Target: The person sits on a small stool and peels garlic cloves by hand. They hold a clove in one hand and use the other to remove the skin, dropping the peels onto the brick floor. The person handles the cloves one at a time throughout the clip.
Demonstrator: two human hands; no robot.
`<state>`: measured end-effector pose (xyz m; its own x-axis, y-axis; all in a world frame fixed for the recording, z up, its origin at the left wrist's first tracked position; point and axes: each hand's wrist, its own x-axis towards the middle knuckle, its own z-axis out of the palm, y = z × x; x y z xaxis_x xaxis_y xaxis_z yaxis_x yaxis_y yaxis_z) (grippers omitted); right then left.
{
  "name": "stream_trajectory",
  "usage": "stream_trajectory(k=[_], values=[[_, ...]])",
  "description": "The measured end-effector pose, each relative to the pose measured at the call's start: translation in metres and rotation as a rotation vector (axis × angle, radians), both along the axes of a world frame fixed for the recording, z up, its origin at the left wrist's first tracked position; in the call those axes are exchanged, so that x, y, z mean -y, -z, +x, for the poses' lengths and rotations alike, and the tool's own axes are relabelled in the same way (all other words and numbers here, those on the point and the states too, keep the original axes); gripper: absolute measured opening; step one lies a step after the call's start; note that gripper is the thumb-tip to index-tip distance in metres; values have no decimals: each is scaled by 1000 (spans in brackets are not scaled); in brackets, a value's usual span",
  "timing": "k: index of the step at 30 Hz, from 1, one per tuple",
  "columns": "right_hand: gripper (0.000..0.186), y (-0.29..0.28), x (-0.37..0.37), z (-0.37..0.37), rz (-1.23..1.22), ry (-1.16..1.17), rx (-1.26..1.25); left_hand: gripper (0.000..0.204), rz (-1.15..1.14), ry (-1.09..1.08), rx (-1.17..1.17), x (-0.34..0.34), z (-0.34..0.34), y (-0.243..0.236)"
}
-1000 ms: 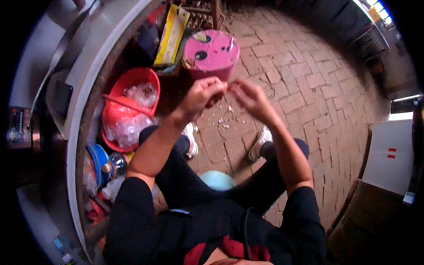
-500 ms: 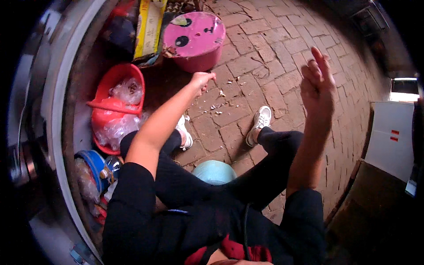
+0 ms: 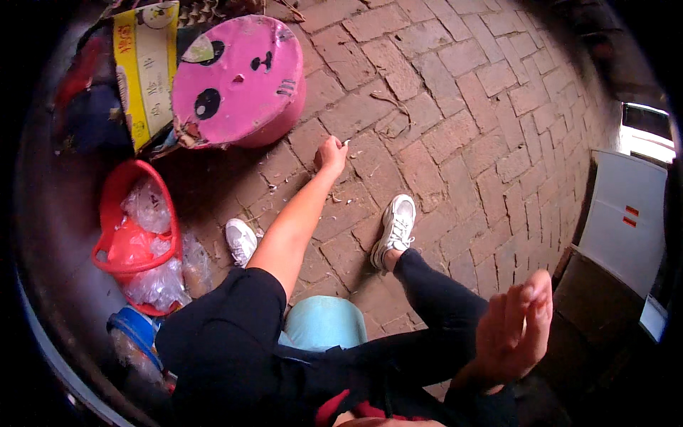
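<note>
My left hand (image 3: 331,156) reaches forward and down, low over the brick floor, its fingers closed in a pinch. A small white scrap (image 3: 346,142) shows at its fingertips; its exact kind is too small to tell. Several pale bits lie scattered on the bricks around that hand. My right hand (image 3: 516,327) is raised at the near right, above my knee. Its fingers are bent and pressed together near the thumb, and whatever they may hold is hidden. Between my legs is a light blue rounded seat or tub (image 3: 326,322).
A pink round stool (image 3: 235,78) with an animal face stands far left beside a yellow-and-white carton (image 3: 146,71). Nearer are a red basket (image 3: 135,267) of plastic bags and a blue tub (image 3: 135,329). A white panel (image 3: 619,213) stands at right. A twig (image 3: 391,101) lies on the bricks.
My left hand has stretched lower and farther from me, and the white scrap now shows in it. My right hand has drawn back toward my body. The view has shifted to the right.
</note>
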<state>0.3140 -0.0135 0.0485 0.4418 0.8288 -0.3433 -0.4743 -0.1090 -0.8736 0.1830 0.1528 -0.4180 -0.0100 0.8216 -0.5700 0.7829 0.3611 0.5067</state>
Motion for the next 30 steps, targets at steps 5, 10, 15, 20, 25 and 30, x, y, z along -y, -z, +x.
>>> stream_trajectory(k=[5, 10, 15, 20, 25, 30], values=[[18, 15, -11, 11, -34, -47, -195, 26, 68, 193, -129, -24, 13, 16], [25, 12, -13, 12, -110, 7, -150, 19, 133, 294, -201, -20, 13, 49], [24, 3, -10, 6, -131, -56, -146, 16, 130, 497, -229, -11, 15, 44], [22, 2, -10, -7, -159, -79, 5, 18, 258, 624, -175, -8, -1, 31], [21, 0, -10, -12, -117, -115, -27, 16, 272, 543, -60, -2, -13, 14], [24, -2, -11, -7, -109, 7, 130, 18, 346, 570, 31, -5, -13, 25]])
